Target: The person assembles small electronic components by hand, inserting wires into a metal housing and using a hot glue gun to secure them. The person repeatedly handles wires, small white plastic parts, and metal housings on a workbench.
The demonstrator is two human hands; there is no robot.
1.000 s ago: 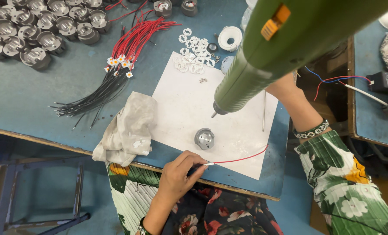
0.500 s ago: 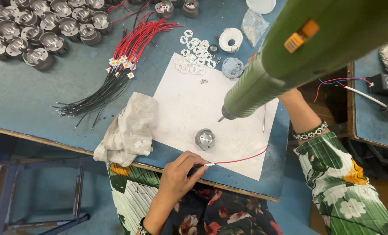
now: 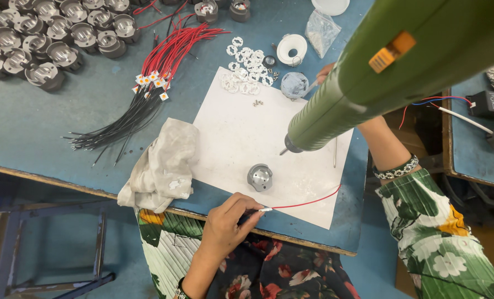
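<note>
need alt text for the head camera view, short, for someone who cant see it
Seen from above, a person's left hand pinches the end of a red wire on a white sheet covering a blue table. A green power screwdriver hangs over the sheet, mostly hiding the right hand, near a small metal housing, a crumpled cloth and bundled wires.

I am at a small assembly workshop bench, and everything about my hands says so. Up and to the left of my left hand stand rows of identical grey metal housings, with a bundle of red and black wires between us. My right hand sits behind a green power screwdriver (it fills much of my view). Just left of it lie small white rings on the blue worktable.
</note>
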